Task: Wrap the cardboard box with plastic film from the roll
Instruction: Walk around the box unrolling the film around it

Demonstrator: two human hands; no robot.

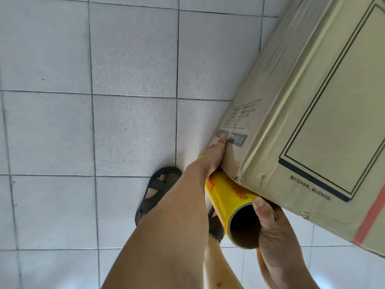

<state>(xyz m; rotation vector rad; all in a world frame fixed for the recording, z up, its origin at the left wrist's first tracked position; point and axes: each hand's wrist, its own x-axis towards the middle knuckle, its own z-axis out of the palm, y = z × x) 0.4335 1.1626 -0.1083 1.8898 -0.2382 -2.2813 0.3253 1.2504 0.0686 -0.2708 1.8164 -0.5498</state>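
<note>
From the head camera, looking almost straight down, a large cardboard box [308, 113] fills the right side, tilted, with its lower corner down near the middle of the picture. Tucked against that corner lies the yellow roll of plastic film [227, 197], its hollow cardboard core open towards the camera.

The left hand [214, 155] reaches along the far end of the roll. Its thumb lies stretched flat on the box's side panel, the tip just beside a dark printed label [239, 139]. The other fingers are hidden behind the roll and the box edge, so they seem to wrap the roll's far end, but this cannot be told for sure.

The right hand [270, 224] is at the near end of the roll. Its thumb is hooked over the rim of the core, tip pressed against the inside edge, and the palm lies against the roll's outer side, beneath the box's lower edge; it grips the roll there.

Below the arms, a foot in a dark sandal [154, 192] stands on the pale grey tiled floor [83, 101].
</note>
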